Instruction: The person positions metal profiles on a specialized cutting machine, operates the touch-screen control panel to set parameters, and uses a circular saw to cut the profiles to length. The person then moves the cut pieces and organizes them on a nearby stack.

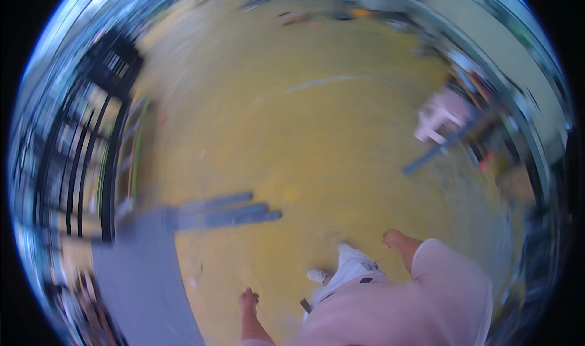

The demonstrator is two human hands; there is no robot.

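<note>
A yellow floor [292, 145] is spreading beside a long grey surface [143, 279]; blue-grey bars [228, 215] are projecting from its far end, ahead of the left hand [248, 298]. This and the right hand [392, 238] are hanging apart, fingers curling; blur is concealing whether either is closed or holding anything.

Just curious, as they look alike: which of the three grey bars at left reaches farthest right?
The lowest bar in the picture; its end extends beyond those of the middle bar and the upper bar, which stops shortest.
</note>
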